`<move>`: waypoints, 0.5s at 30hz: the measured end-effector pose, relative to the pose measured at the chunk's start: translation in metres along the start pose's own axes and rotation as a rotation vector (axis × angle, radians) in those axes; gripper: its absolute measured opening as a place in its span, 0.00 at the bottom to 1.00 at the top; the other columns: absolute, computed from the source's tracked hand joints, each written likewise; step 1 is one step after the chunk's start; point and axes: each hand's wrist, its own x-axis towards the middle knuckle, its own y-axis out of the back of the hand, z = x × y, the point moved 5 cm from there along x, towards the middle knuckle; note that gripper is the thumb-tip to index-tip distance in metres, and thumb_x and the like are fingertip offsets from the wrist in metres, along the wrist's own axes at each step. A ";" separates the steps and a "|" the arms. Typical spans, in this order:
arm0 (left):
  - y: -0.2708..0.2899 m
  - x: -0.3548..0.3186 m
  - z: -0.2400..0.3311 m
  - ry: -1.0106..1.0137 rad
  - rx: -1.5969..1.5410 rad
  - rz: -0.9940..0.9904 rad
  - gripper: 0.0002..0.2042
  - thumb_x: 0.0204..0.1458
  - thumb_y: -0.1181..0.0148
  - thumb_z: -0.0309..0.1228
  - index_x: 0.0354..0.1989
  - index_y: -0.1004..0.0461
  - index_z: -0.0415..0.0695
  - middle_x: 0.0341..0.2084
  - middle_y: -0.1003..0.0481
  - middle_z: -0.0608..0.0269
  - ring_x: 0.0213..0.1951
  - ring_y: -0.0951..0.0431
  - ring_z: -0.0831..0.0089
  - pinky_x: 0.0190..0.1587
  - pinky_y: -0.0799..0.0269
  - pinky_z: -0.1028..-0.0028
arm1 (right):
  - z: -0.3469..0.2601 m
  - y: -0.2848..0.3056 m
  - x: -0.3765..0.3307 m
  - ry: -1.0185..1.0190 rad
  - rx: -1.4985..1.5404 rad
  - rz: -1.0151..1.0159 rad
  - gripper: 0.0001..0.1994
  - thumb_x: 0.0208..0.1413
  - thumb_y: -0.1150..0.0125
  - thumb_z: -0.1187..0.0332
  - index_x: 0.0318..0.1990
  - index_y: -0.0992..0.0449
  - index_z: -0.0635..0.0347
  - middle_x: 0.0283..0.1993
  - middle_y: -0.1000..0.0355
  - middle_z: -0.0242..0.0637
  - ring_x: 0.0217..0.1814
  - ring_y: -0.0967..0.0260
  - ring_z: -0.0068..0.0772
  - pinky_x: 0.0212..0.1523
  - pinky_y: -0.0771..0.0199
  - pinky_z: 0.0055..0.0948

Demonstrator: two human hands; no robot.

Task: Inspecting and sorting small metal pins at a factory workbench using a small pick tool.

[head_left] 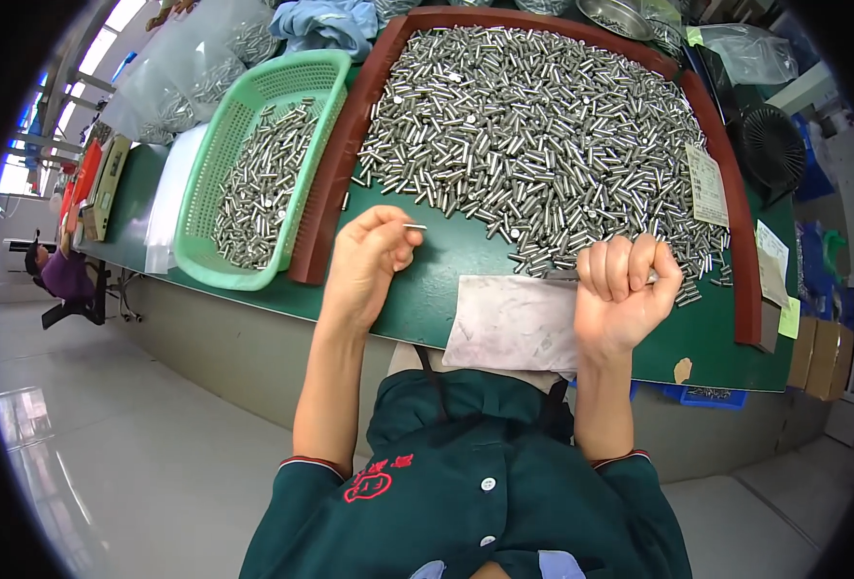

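Observation:
My left hand point(369, 261) is raised over the near edge of the green table, thumb and forefinger pinching a short shiny metal pin point(414, 227). To the right, my right hand point(625, 294) is closed in a fist, palm side up, above the front of the pile. A small shiny end shows by its thumb, apparently a metal pin; the rest of what the fist holds is hidden. A large heap of loose metal pins point(533, 125) spreads over the table beyond both hands. Between the hands, a stained whitish cloth point(509, 323) hangs over the table edge.
Dark red rails point(316, 203) border the heap. At left stands a green perforated basket point(191, 207) partly filled with pins. A paper label point(707, 183) rests on the heap's right side, near a black fan point(772, 145). A seated person point(68, 275) is far left.

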 end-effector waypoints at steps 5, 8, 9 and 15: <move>-0.010 0.001 0.008 0.005 -0.311 -0.093 0.02 0.45 0.51 0.23 0.28 0.34 0.41 0.24 0.29 0.59 0.23 0.33 0.79 0.28 0.36 0.80 | 0.001 -0.001 0.002 -0.007 0.017 -0.006 0.19 0.56 0.69 0.63 0.12 0.50 0.52 0.07 0.57 0.25 0.10 0.67 0.18 0.14 0.63 0.21; -0.004 0.016 0.004 -0.016 -0.185 -0.128 0.03 0.47 0.48 0.24 0.28 0.35 0.41 0.24 0.29 0.59 0.24 0.33 0.79 0.30 0.35 0.80 | 0.001 0.002 0.002 -0.017 0.012 0.028 0.19 0.55 0.68 0.62 0.12 0.50 0.52 0.07 0.57 0.25 0.10 0.66 0.18 0.14 0.63 0.22; -0.004 0.015 0.002 -0.002 -0.112 -0.114 0.03 0.47 0.48 0.23 0.29 0.35 0.41 0.24 0.29 0.59 0.24 0.32 0.79 0.30 0.35 0.81 | 0.000 0.004 0.000 -0.017 0.010 0.036 0.18 0.54 0.68 0.61 0.12 0.50 0.52 0.07 0.57 0.25 0.10 0.66 0.18 0.14 0.63 0.22; -0.010 0.015 0.004 0.068 -0.026 -0.013 0.05 0.47 0.51 0.22 0.32 0.34 0.38 0.23 0.30 0.61 0.23 0.33 0.79 0.29 0.36 0.82 | -0.001 0.011 -0.001 -0.024 -0.007 0.056 0.18 0.54 0.68 0.61 0.12 0.50 0.52 0.06 0.57 0.25 0.10 0.67 0.18 0.14 0.62 0.22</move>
